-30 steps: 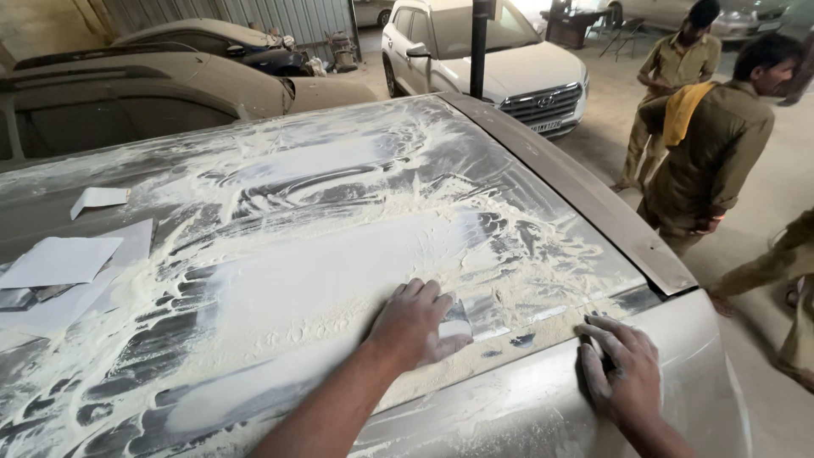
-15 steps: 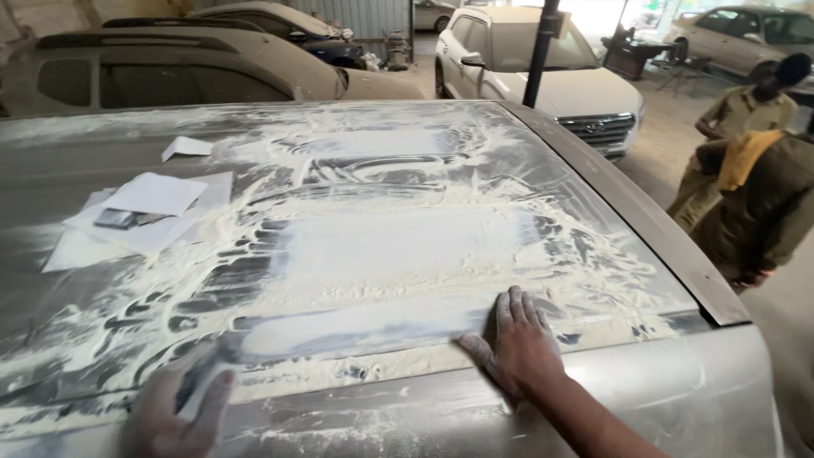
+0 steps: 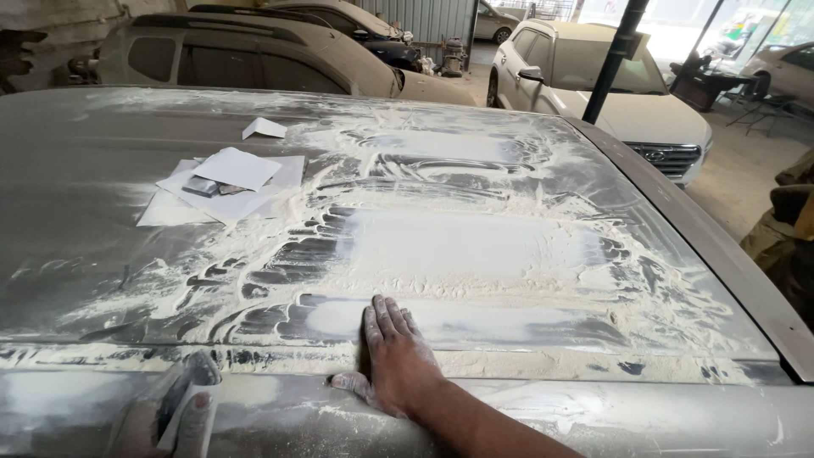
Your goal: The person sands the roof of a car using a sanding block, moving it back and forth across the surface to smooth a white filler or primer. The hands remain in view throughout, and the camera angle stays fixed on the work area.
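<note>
My right hand (image 3: pixel 394 360) lies flat, fingers spread, on the near edge of a dusty grey car roof (image 3: pixel 102 212) that is streaked with white sanding powder (image 3: pixel 475 246). It holds nothing. My left hand (image 3: pixel 148 420) is blurred at the bottom left, low on the roof's edge, and grips a small grey and white sanding block (image 3: pixel 191 399). The two hands are well apart. A smooth, rubbed strip runs just beyond my right fingertips.
Loose sheets of sandpaper (image 3: pixel 229 182) and a small torn piece (image 3: pixel 264 127) lie on the roof's far left. A dark SUV (image 3: pixel 254 64), a white car (image 3: pixel 610 93) and a black pole (image 3: pixel 615 55) stand behind. Part of a person (image 3: pixel 784 229) shows at the right edge.
My view has swung left along the roof. My left hand has slid left and down with the block. My right hand now rests flat on the roof's edge.
</note>
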